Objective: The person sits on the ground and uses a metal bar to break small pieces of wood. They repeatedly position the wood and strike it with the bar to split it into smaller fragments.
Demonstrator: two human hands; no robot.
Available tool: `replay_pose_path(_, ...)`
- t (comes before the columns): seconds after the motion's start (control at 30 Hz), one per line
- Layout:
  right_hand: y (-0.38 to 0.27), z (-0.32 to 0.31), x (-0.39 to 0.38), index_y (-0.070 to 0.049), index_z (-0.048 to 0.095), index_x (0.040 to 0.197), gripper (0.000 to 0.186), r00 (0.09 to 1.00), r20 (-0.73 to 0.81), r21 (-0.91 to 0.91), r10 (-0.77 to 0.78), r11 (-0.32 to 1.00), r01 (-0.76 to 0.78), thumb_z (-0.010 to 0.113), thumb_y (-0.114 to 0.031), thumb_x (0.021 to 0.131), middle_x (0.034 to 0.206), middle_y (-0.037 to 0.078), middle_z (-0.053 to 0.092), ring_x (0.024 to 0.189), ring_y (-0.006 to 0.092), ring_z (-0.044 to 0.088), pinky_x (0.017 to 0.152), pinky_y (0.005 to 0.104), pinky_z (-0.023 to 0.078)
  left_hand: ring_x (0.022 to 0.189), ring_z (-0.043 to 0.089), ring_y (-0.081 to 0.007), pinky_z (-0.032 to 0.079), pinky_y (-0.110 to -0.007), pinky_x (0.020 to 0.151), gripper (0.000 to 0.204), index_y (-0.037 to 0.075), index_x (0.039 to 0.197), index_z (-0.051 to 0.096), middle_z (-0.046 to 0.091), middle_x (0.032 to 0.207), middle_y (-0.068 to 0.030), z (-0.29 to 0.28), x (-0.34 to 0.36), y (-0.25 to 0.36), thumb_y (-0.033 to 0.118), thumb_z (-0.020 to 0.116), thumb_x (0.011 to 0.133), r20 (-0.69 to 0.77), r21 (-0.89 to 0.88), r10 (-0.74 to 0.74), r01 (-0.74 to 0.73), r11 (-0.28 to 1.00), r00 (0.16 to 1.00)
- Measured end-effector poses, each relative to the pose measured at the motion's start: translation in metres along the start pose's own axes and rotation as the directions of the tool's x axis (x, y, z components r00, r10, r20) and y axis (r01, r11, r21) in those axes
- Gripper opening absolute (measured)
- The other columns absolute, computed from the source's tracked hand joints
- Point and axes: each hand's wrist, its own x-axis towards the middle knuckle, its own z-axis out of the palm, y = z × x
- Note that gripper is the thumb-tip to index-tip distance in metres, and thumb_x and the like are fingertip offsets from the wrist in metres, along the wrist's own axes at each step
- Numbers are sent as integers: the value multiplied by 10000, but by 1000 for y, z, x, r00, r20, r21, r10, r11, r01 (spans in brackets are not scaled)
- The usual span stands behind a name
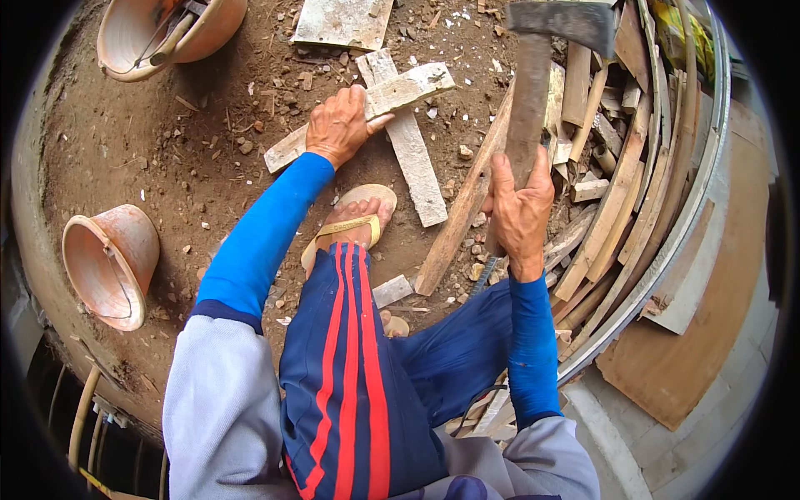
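My left hand (340, 129) is closed around a short, pale, weathered board (410, 89), which is tilted across another board (415, 162) lying on the dirt. In my right hand (522, 212) is a hatchet (530, 104), raised with its handle upright. Its dark metal head is at the top of the view, with the edge toward the right. My fingers wrap the lower part of the wooden handle. Beneath the hatchet, a long brown wood strip (468, 193) lies slanting on the ground. My sandalled foot (357, 215) is close below the crossed boards.
Several wood strips and offcuts (621, 196) are piled along a curved metal rim (704, 196) at the right. Two clay-coloured pots, one upper left (118, 46) and one lower left (142, 242), stand on the dirt. A flat pale panel (343, 21) lies at the top.
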Motion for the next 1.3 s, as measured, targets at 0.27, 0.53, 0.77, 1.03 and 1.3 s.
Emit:
replay_pose_path(0.27,30,5,-10,-32,575,1209,283,980,194,-152,-41,986,71,679,-223,1029,837,162,752,638,235,698,521,414,530,731,702,-278,586,-406,610,696,50,979,569,619,849,-117,5,-9,-2,739,627,906,-3,24,28,-28,999,1000)
replay_pose_path(0.53,71,0,-4,-19,577,1189,273,981,192,-182,4,983,31,664,-232,1043,934,120,752,627,209,690,534,263,534,762,706,-288,588,-422,632,697,47,984,574,626,860,-123,4,3,2,737,632,902,-9,-3,21,-21,1000,1000)
replay_pose_path(0.77,16,-9,-14,-29,588,1166,273,997,54,74,60,995,-64,680,-256,1045,791,61,681,626,142,642,545,324,532,775,708,-303,590,-431,650,682,46,983,576,631,868,-130,4,-1,-4,721,640,905,-12,8,15,-15,1000,1000)
replay_pose_path(1.03,93,20,-9,14,528,1182,244,970,192,-422,-149,880,219,646,-124,1019,758,234,708,571,302,710,510,436,562,753,708,-300,597,-438,635,699,41,995,586,630,852,-128,3,1,4,735,619,918,0,-19,39,-39,999,999)
replay_pose_path(1.3,19,8,-24,-7,580,1156,312,983,-43,-53,-180,983,178,690,-276,1044,841,116,743,672,194,717,582,335,565,755,710,-303,606,-429,650,721,46,972,570,631,829,-140,3,-3,-6,766,579,923,35,-15,-1,1,1000,999)
